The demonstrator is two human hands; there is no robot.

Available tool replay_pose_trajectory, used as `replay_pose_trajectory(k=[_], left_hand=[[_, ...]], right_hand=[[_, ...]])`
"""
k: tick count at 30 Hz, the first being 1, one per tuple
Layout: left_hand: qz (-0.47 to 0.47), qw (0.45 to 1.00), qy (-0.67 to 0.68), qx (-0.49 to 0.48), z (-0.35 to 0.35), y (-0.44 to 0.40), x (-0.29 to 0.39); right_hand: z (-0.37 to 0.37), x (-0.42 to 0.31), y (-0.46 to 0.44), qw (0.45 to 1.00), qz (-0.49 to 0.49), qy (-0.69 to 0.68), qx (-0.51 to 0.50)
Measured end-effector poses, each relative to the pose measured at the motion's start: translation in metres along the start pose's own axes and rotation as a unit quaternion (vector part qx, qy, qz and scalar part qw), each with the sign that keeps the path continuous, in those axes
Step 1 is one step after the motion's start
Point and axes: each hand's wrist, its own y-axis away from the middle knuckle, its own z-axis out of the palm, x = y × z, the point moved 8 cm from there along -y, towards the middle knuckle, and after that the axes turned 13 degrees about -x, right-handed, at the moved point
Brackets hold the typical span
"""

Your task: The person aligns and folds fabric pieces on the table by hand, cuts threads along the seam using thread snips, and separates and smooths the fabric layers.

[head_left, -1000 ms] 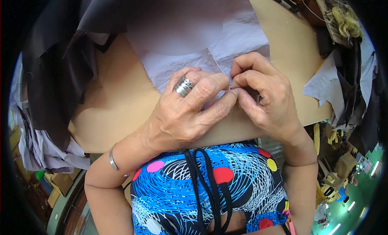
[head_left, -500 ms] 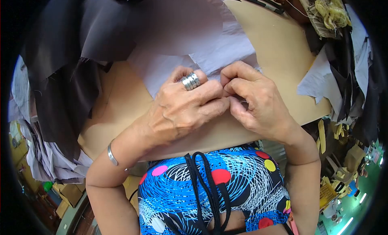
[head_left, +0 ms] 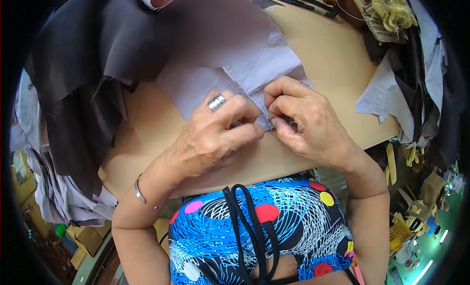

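Note:
A pale lilac-grey fabric (head_left: 196, 84) with a seam down its middle lies on the tan board (head_left: 338, 55). At the near end of the seam, my right hand (head_left: 306, 121) pinches the fabric edge between thumb and fingers. Just left of the seam is my left hand (head_left: 220, 130), wearing a wide silver ring, its fingers curled and the fingertips pressed together. Whether it grips a thread or the fabric is too small to see. The two hands are slightly apart, with the seam end showing between them.
Dark fabric (head_left: 78, 89) is heaped at the left and far side. Black-handled scissors (head_left: 308, 3) lie at the far edge. On the right are a brown object (head_left: 342, 3), yellow fibres (head_left: 391, 13) and hanging fabric scraps (head_left: 387, 96). A yellow basket (head_left: 399, 236) stands lower right.
My left hand has moved left, away from my right hand, uncovering the seam's end. The view has shifted, so more of the scissors shows. My right hand keeps its pinch.

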Motion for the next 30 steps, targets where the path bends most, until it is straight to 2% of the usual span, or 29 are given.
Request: replay_pose_trajectory(k=[3, 9, 13, 14, 19, 23, 30], left_hand=[[-0.032, 0.997, -0.060, 0.041, -0.005, 0.000, -0.001], [-0.116, 0.973, -0.193, 0.050, -0.020, 0.005, -0.020], [-0.089, 0.971, -0.208, 0.077, -0.029, 0.002, -0.019], [-0.084, 0.975, -0.182, 0.091, -0.029, 0.001, -0.011], [-0.203, 0.972, -0.010, 0.119, -0.018, 0.002, -0.012], [-0.278, 0.954, 0.011, 0.110, -0.015, 0.001, -0.015], [-0.258, 0.950, 0.016, 0.177, -0.013, 0.002, -0.017]], right_hand=[[0.000, 0.000, -0.001, 1.000, 0.003, -0.002, -0.006], [-0.002, 0.001, -0.010, 1.000, 0.009, 0.006, -0.016], [-0.009, 0.006, -0.026, 0.999, 0.008, 0.006, -0.031], [-0.010, 0.005, -0.028, 1.000, 0.001, 0.002, -0.031], [-0.008, 0.006, -0.023, 1.000, -0.010, -0.015, 0.001], [-0.006, 0.007, -0.021, 0.998, -0.032, -0.034, 0.028], [-0.006, 0.006, -0.018, 0.997, -0.042, -0.007, 0.064]])
